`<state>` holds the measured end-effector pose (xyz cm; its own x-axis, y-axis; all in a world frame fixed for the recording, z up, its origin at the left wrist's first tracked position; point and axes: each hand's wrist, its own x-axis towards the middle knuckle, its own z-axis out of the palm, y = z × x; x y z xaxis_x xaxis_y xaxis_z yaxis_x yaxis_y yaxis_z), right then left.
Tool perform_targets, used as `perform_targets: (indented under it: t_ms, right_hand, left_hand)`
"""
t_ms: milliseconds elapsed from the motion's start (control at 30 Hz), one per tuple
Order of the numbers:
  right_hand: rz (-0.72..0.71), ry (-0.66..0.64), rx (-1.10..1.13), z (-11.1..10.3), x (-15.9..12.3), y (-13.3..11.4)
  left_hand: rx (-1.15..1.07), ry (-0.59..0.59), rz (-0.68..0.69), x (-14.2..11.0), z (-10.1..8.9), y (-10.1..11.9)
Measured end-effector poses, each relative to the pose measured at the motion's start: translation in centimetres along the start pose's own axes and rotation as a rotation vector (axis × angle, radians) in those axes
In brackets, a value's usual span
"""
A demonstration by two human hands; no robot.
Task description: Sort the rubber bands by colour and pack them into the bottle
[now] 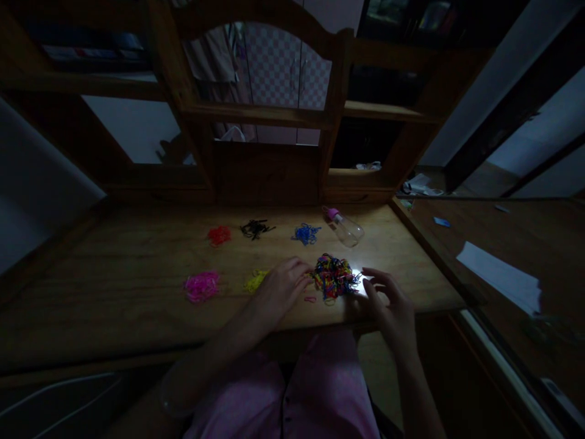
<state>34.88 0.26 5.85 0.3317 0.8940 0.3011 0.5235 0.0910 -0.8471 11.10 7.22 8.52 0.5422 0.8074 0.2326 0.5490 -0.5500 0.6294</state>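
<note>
Left hand (pixel 281 286), grip unclear, at nine o'clock and right hand (pixel 393 306), fingertips parted, at three flank the unsorted loop heap (pixel 333 276), while pink pile (pixel 202 286), yellow pile (pixel 255 281), red pile (pixel 219 236), black pile (pixel 255 229) and blue pile (pixel 306 234), nine to eleven, look sorted.

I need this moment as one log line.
left hand: at mixed-colour pile, left edge | right hand: at its right edge | nearby: yellow pile, blue pile, bottle

The scene was dimly lit; a white glare was seen on the desk (pixel 146 256) near the right hand (pixel 393 308); the lower corners were darkened; fine details were softened.
</note>
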Motion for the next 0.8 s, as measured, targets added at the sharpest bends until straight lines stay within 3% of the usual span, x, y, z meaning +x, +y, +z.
perform_targets:
  t_ms: [167,333,533,633,800]
  right_hand:
    - [-0.17,-0.038,-0.154,0.7,0.5,0.8]
    - [-0.205,-0.026,-0.196,0.8,1.3,0.7]
    - [-0.201,0.027,-0.212,0.6,2.1,0.4]
    - [-0.195,0.036,-0.205,0.5,1.9,0.6]
    - [-0.173,0.042,-0.183,0.4,1.7,0.9]
  left_hand:
    - [0.049,0.162,-0.071,2.4,4.2,-0.8]
    - [0.056,0.15,-0.063,4.9,6.7,-0.8]
    - [0.17,0.049,0.112,6.2,7.0,0.3]
    - [0.233,0.01,0.106,6.6,7.0,0.3]
    - [0.256,0.057,0.075,6.5,7.1,0.1]
